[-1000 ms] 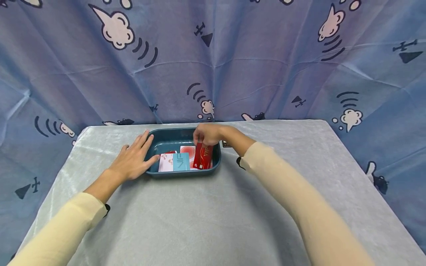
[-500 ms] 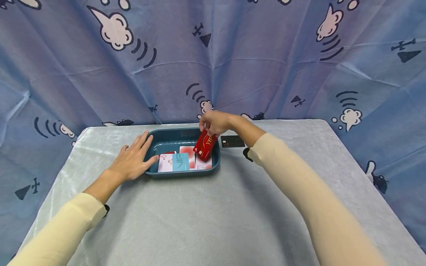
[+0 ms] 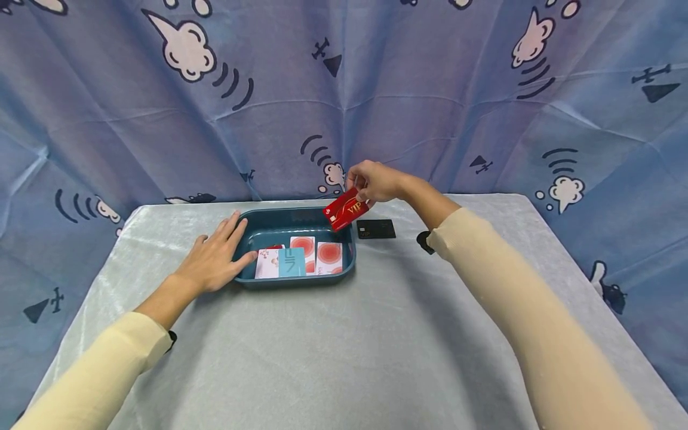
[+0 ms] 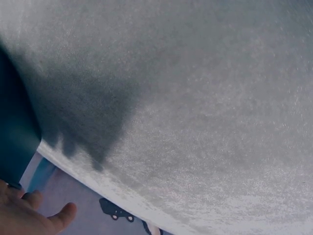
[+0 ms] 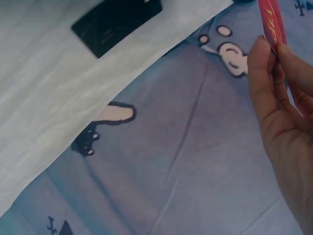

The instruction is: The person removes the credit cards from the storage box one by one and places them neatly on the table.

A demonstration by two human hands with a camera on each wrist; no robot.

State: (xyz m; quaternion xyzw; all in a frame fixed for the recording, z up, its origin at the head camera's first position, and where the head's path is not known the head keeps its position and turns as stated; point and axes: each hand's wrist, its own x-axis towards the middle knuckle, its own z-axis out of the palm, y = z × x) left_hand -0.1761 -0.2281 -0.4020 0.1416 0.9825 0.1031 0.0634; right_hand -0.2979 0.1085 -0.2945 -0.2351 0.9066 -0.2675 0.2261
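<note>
My right hand pinches a red VIP card by its right end, above the right back corner of the blue-green tray. In the right wrist view the red card sits between thumb and fingertips. My left hand rests with fingers spread on the tray's left rim; part of that hand shows beside the tray wall in the left wrist view. Inside the tray lie a white and blue card, white cards with red circles, and a red card mostly covered.
A black card lies on the table just right of the tray. The grey cloth-covered table ends at its back edge against a blue patterned curtain.
My right hand has lifted the red VIP card up and rightward from the tray's right side, uncovering a white card with a red circle. The left hand stays on the rim.
</note>
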